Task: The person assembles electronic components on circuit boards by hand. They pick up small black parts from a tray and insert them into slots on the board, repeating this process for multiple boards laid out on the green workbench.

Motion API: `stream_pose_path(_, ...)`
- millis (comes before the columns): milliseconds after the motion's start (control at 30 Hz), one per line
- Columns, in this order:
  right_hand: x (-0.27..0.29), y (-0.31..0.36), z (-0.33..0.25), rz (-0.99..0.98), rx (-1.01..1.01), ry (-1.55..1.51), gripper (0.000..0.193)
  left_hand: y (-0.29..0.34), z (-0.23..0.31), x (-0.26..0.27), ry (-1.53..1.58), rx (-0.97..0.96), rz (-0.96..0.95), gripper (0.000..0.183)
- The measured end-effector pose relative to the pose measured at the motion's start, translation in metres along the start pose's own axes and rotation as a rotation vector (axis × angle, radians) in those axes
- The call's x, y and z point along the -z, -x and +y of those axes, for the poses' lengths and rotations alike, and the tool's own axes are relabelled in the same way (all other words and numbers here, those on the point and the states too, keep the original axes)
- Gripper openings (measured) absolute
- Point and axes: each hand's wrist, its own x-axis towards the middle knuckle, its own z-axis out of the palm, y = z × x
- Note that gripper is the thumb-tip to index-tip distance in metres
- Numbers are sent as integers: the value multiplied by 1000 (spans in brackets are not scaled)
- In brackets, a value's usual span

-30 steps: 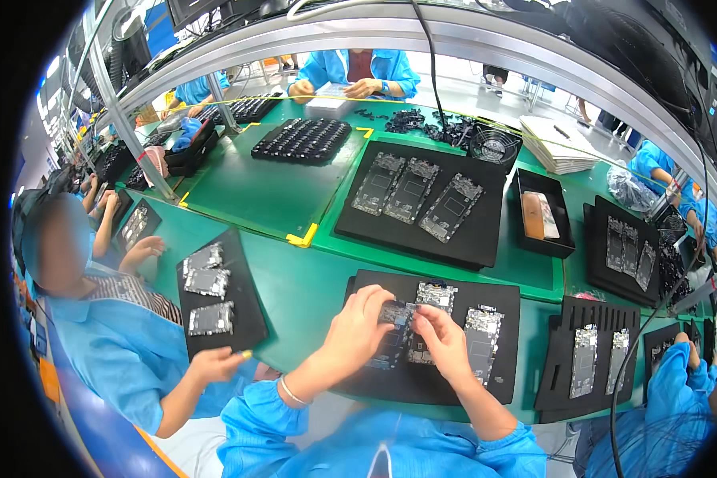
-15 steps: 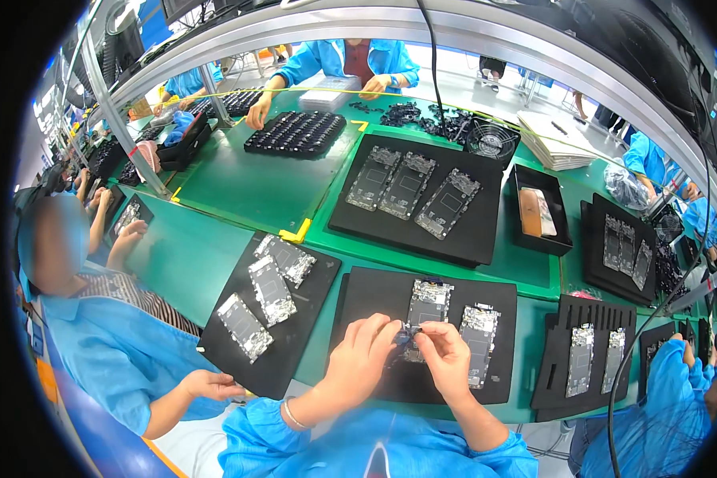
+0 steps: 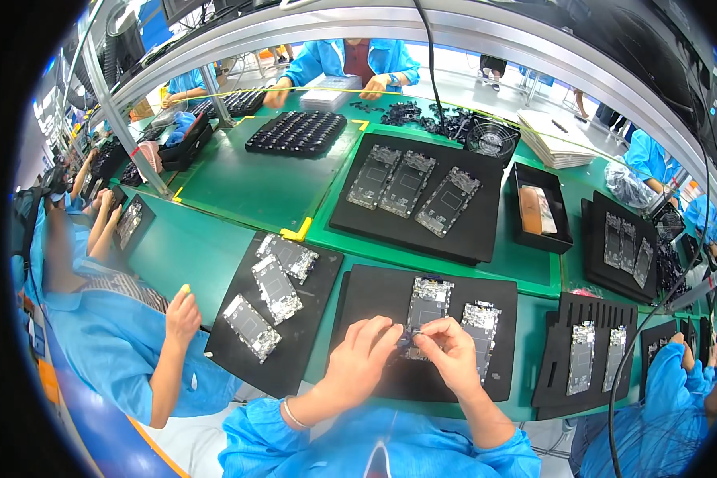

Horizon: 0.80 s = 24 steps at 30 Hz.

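Note:
Over a black foam pad [image 3: 366,279], my left hand [image 3: 357,360] and my right hand [image 3: 454,358] come together with pinched fingertips. Between them is a small dark part [image 3: 409,338], too small to tell its kind. Both hands seem to grip it, just above the lower end of a circuit board [image 3: 429,303] lying flat on the pad. My fingers hide part of that board's lower end. A second circuit board [image 3: 479,331] lies to the right, partly behind my right hand.
At left, another black pad [image 3: 299,362] bears several boards, beside a co-worker's raised hand [image 3: 183,317]. Beyond lie a pad stack [image 3: 470,247] with three boards, an open black box [image 3: 562,239], a fan [image 3: 491,139] and a black tray [image 3: 295,134]. A cable [image 3: 620,398] hangs at right.
My hands stay over the same board, with the fingertips and dark part slightly lower. The co-worker's hand at left has let go of the pad edge and risen.

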Motion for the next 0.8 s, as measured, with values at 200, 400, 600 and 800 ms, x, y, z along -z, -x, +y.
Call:
stream_pose_path(200,6,-24,4,35,-164,77,18,-29,-14,-1,87,92,-139,48)
stream_pose_path(400,39,-16,18,173,-74,192,26,-57,-63,-57,-68,225,-308,59)
stream_pose_path(600,58,-16,24,262,-73,249,25,-83,-41,-107,148,66,-283,55)
stream_pose_path(800,53,-25,9,279,-65,224,27,-76,-21,-85,298,15,-200,44)
